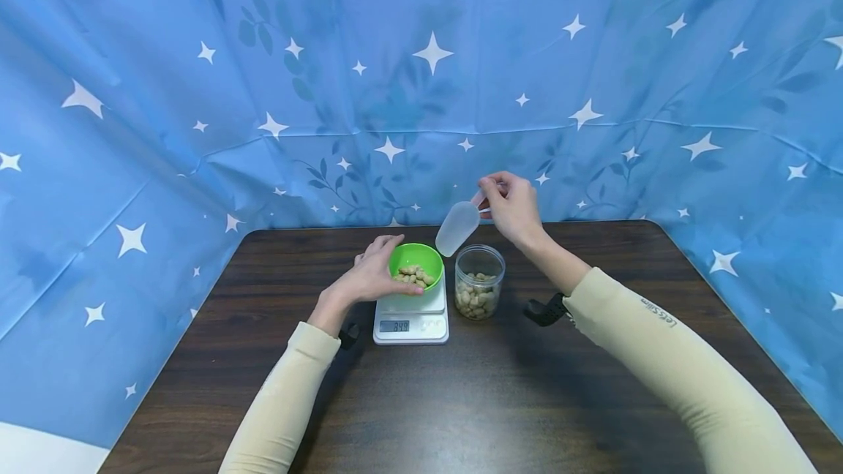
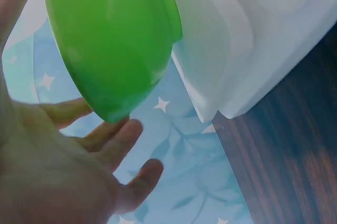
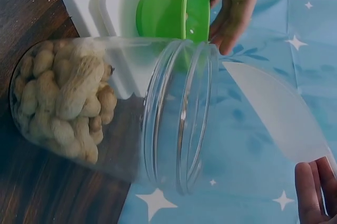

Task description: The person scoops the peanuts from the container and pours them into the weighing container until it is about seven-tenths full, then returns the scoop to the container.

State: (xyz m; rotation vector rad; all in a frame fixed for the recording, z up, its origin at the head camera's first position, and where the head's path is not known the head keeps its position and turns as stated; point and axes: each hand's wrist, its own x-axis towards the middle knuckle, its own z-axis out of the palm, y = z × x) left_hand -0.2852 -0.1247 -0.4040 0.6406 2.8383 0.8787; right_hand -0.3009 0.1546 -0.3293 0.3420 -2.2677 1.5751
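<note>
A green bowl with peanuts in it stands on a white kitchen scale. My left hand holds the bowl at its rim, thumb on the near side and fingers round the left side. In the left wrist view, fingertips show beside the bowl's green wall. My right hand grips a translucent white scoop by its handle. The scoop hangs tilted, tip down, over the gap between bowl and jar. Below it is a clear jar partly filled with unshelled peanuts.
Bowl, scale and jar stand close together near the far part of the dark wooden table. Directly behind the table's edge hangs a blue curtain with white stars. The scale's display is lit with digits.
</note>
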